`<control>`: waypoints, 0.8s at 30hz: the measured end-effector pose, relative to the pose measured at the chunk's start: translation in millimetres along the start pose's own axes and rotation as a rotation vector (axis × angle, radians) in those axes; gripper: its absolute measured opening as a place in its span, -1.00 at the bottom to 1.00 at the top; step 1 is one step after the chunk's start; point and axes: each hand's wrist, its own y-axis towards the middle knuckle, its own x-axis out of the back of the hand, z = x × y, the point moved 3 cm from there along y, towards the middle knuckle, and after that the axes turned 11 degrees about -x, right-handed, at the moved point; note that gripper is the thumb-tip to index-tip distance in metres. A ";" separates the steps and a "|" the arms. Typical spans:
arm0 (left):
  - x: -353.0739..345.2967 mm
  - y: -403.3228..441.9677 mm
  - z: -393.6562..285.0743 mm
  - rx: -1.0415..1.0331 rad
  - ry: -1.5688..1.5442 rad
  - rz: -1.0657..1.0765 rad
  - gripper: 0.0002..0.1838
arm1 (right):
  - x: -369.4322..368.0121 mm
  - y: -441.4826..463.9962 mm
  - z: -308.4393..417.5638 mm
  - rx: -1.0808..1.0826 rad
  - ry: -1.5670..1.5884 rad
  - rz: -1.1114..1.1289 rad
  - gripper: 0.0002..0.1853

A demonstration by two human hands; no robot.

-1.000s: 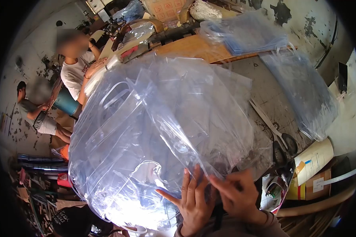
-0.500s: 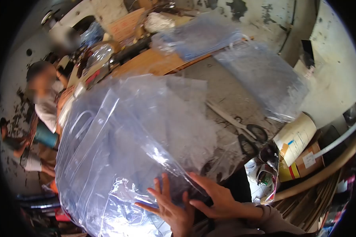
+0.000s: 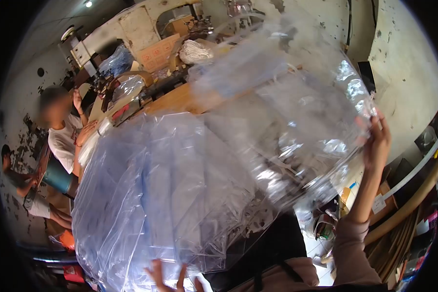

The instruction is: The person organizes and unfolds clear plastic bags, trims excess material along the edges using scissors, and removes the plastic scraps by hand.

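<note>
A large heap of clear plastic sheets or bags [image 3: 170,180] covers the near side of the table. My right hand [image 3: 377,138] is raised at the right, its fingers closed on the edge of a clear plastic bag [image 3: 321,112], which stretches over the table and is blurred by motion. My left hand [image 3: 173,280] is at the bottom edge beside the heap, partly cut off, with its fingers apart and nothing held. The scissors seen earlier are hidden or blurred beneath the lifted plastic.
A person in a white shirt [image 3: 63,141] leans at the table's left, and another person [image 3: 27,187] is farther left. A wooden board [image 3: 173,100], white string [image 3: 195,51] and boxes lie at the back. Long tubes [image 3: 404,211] stand at the right.
My right hand has moved up and far right, lifting a clear bag off the heap. My left hand has come down and away from the plastic's upper folds. The view has shifted.
</note>
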 end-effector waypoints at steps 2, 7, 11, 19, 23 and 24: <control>15.6 15.7 4.1 -0.024 0.455 -0.112 -0.69 | 32.7 56.5 -4.5 0.003 -0.118 -0.004 -0.56; 32.1 23.5 51.0 0.184 0.943 -0.157 -0.61 | 118.0 170.0 -62.9 0.038 -0.726 0.003 -0.58; 24.5 19.1 85.9 0.294 0.672 -0.049 -0.38 | 110.8 158.1 -62.3 0.369 -1.173 -0.219 -0.63; 3.4 32.3 69.8 0.312 0.485 0.104 -0.34 | 4.4 10.7 -44.6 0.248 -0.812 0.243 -0.70; -24.1 26.3 31.9 0.132 0.338 0.211 -0.21 | -46.1 -58.0 -39.2 0.264 -0.647 0.455 -0.75; -29.9 21.8 23.9 0.130 0.316 0.246 -0.20 | -57.9 -72.8 -38.2 0.234 -0.599 0.492 -0.75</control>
